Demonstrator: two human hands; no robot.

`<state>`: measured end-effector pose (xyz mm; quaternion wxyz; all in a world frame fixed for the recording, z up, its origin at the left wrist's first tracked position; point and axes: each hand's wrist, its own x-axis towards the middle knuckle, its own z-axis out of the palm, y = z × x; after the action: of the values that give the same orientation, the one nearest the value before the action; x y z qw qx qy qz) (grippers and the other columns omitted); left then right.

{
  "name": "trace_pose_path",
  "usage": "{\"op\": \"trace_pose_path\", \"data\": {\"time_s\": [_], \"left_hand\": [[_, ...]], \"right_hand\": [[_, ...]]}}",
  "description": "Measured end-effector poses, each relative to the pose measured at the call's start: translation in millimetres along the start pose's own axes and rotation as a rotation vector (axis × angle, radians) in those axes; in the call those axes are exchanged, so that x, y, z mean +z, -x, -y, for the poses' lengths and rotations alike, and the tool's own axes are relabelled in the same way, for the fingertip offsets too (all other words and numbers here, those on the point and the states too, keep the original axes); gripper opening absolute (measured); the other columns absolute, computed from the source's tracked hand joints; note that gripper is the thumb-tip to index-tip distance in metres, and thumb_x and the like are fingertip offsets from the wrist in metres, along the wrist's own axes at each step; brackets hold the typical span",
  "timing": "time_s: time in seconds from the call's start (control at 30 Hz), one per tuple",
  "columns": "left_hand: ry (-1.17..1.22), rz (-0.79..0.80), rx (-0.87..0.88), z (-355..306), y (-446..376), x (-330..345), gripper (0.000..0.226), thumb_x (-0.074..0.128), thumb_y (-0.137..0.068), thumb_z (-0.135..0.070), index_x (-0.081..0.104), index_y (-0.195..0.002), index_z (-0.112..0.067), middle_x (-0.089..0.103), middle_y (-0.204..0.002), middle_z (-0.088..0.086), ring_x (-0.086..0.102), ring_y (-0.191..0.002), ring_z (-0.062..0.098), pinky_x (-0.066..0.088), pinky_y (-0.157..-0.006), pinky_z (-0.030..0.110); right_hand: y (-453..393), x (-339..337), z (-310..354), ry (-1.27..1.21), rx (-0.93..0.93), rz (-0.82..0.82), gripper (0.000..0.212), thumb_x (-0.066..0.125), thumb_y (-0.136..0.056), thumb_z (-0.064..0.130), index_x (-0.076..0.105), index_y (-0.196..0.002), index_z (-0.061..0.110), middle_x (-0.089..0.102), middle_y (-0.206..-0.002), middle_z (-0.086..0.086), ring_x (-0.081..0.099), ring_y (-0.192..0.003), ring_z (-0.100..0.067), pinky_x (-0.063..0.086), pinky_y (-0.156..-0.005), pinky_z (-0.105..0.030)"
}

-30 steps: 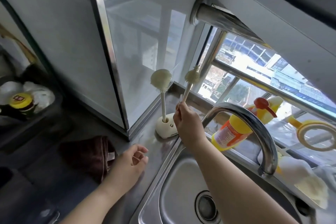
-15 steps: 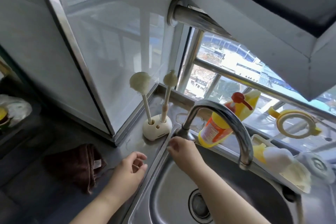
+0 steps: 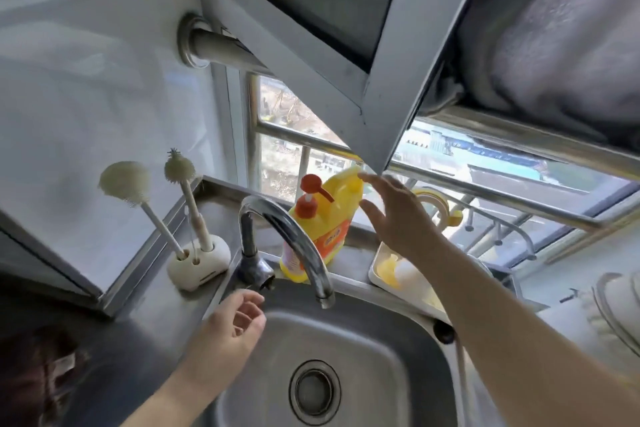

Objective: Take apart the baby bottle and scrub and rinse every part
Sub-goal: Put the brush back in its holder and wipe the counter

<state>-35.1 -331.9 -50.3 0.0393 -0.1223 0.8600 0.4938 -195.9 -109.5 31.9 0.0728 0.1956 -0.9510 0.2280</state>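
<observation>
Two cream bottle brushes stand upright in a white holder (image 3: 200,265) at the sink's back left corner: a round-headed brush (image 3: 125,181) and a smaller spiky brush (image 3: 179,167). My right hand (image 3: 398,215) is raised, fingers spread and empty, just right of a yellow detergent bottle (image 3: 325,222) with a red pump, fingertips at its top corner. My left hand (image 3: 235,322) hovers open and empty over the sink's left rim, below the tap base. No baby bottle part is clearly in view.
A chrome tap (image 3: 287,236) arches over the steel sink (image 3: 367,357). A white tray (image 3: 377,279) holding yellow and white items sits on the ledge behind. A yellow ring (image 3: 446,210) lies on the sill. An open window frame (image 3: 346,80) hangs overhead. A dark cloth (image 3: 38,367) lies at left.
My right hand set the small brush into the holder, dropped past the tap base, then rose to the right beside the yellow bottle. The left hand shifted toward the sink rim. The view tilted right.
</observation>
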Motion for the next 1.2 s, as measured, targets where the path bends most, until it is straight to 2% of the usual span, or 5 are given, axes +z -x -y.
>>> {"op": "trace_pose_path", "data": {"time_s": [0.13, 0.33, 0.43, 0.73, 1.2], "left_hand": [[0.016, -0.065, 0.032, -18.0, -4.3, -4.9, 0.02, 0.064, -0.085, -0.011, 0.058, -0.088, -0.03, 0.064, -0.078, -0.005, 0.059, -0.073, 0.002, 0.046, -0.065, 0.012], [0.023, -0.097, 0.036, -25.4, -3.9, -6.8, 0.018, 0.063, -0.086, -0.009, 0.059, -0.088, -0.026, 0.065, -0.077, -0.01, 0.059, -0.075, 0.003, 0.044, -0.063, 0.009], [0.033, -0.11, 0.028, -24.9, -3.6, -5.8, 0.02, 0.064, -0.085, -0.008, 0.059, -0.087, -0.027, 0.064, -0.076, -0.01, 0.059, -0.071, 0.003, 0.044, -0.062, 0.009], [0.07, -0.101, 0.076, -40.4, -13.5, -0.5, 0.019, 0.063, -0.085, -0.006, 0.06, -0.086, -0.025, 0.062, -0.072, -0.001, 0.058, -0.071, 0.009, 0.045, -0.061, 0.012], [0.062, -0.077, 0.077, -32.0, -11.6, 0.9, 0.018, 0.063, -0.085, -0.006, 0.059, -0.087, -0.024, 0.061, -0.073, -0.004, 0.058, -0.069, 0.008, 0.046, -0.062, 0.013]], "right_hand": [[-43.7, 5.0, 3.3, 0.148, -0.147, 0.209, 0.051, 0.053, -0.094, 0.029, 0.039, -0.142, 0.02, 0.044, -0.144, -0.004, 0.04, -0.132, -0.027, 0.03, -0.108, -0.034], [-64.0, 10.5, -0.8, 0.222, -0.18, 0.345, 0.046, 0.05, -0.094, 0.035, 0.047, -0.134, 0.012, 0.048, -0.136, -0.008, 0.044, -0.124, -0.029, 0.034, -0.102, -0.034], [-55.6, 9.7, -4.4, 0.117, -0.067, 0.318, 0.043, 0.052, -0.094, 0.035, 0.05, -0.125, 0.007, 0.055, -0.12, -0.012, 0.054, -0.107, -0.03, 0.04, -0.087, -0.031], [-40.9, 3.3, -21.3, 0.09, -0.052, 0.164, 0.04, 0.059, -0.09, 0.032, 0.056, -0.118, 0.004, 0.059, -0.11, -0.009, 0.057, -0.1, -0.026, 0.043, -0.084, -0.029], [-41.5, 9.7, -28.7, 0.005, -0.027, 0.142, 0.036, 0.057, -0.092, 0.029, 0.059, -0.118, 0.005, 0.062, -0.109, -0.01, 0.057, -0.1, -0.025, 0.046, -0.085, -0.031]]}}
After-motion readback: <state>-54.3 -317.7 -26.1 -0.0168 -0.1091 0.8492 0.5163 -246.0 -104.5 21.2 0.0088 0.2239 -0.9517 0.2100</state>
